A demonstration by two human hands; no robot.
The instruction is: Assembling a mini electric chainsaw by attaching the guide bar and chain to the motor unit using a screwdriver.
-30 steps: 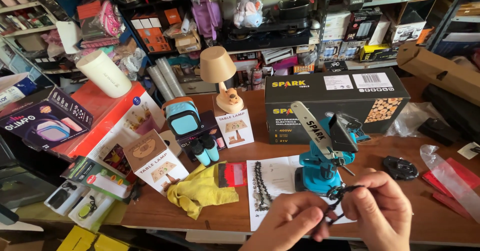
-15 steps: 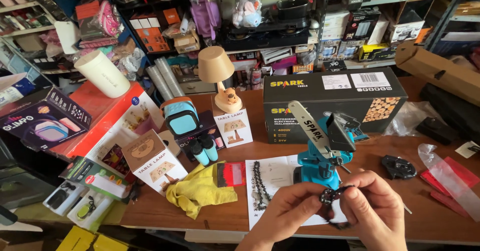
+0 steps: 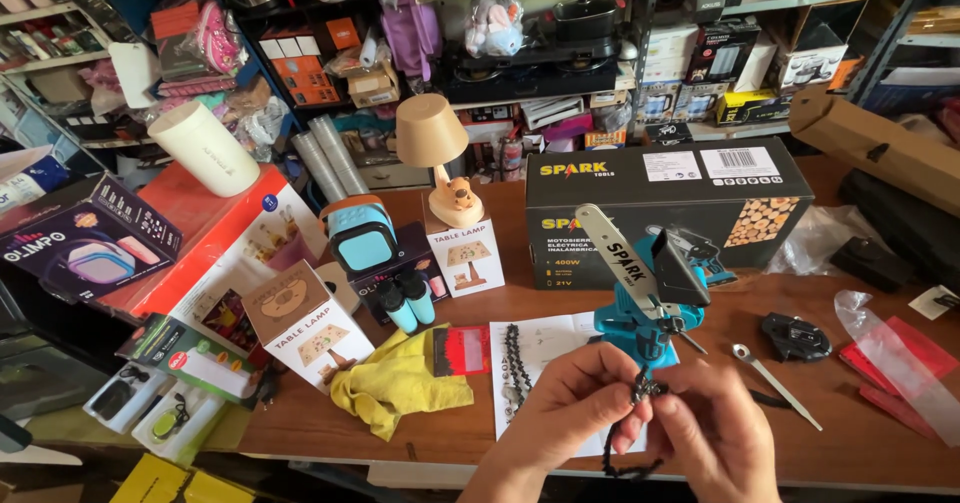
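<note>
Head view, two hands (image 3: 640,428) pinching one saw chain (image 3: 640,391); one mini chainsaw (image 3: 648,288)

The table (image 3: 860,363) is brown wood with a matt, smooth top. The small saw (image 3: 650,298) has a blue glossy plastic body and a pale flat metal bar. The chain (image 3: 640,403) between the 2 hands looks like dark, dull metal. The yellow cloth (image 3: 395,388) is soft and wrinkled. The black box (image 3: 660,198) is matt cardboard. The sheet (image 3: 530,363) is white paper.
</note>
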